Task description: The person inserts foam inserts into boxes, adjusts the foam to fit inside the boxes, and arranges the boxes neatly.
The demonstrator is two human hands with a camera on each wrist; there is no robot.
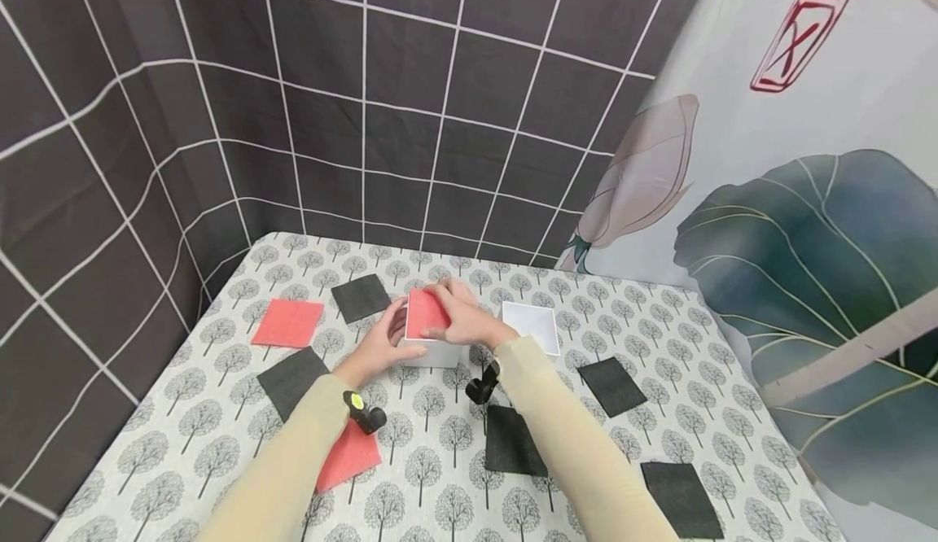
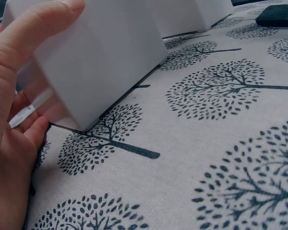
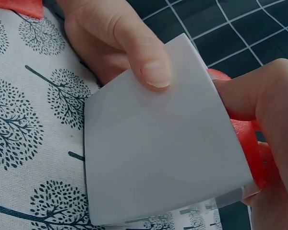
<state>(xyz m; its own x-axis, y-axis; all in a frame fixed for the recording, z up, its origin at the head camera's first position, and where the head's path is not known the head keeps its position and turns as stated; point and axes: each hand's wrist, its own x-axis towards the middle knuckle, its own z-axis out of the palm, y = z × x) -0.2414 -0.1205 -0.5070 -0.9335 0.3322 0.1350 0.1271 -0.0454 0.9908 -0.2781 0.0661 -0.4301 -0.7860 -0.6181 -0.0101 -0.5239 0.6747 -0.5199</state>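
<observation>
A small white box [image 1: 438,355] stands on the table cloth, with a red square of cloth [image 1: 423,314] at its open top. My left hand [image 1: 377,347] grips the box from the left, its thumb flat on the near wall in the right wrist view. Over the top, my right hand [image 1: 469,321] holds the red square, thumb at the front and fingers toward the back. The square bends down along the box's rim [image 3: 209,67] in the right wrist view. Most of the box's inside is hidden by the red cloth.
A second white box [image 1: 538,324], open at the top, stands just right of my right hand. Two more red squares [image 1: 288,322] lie on the left. Several black squares [image 1: 611,386] are spread about the tree-print table cloth [image 1: 425,469]. A dark gridded curtain [image 1: 410,119] hangs behind.
</observation>
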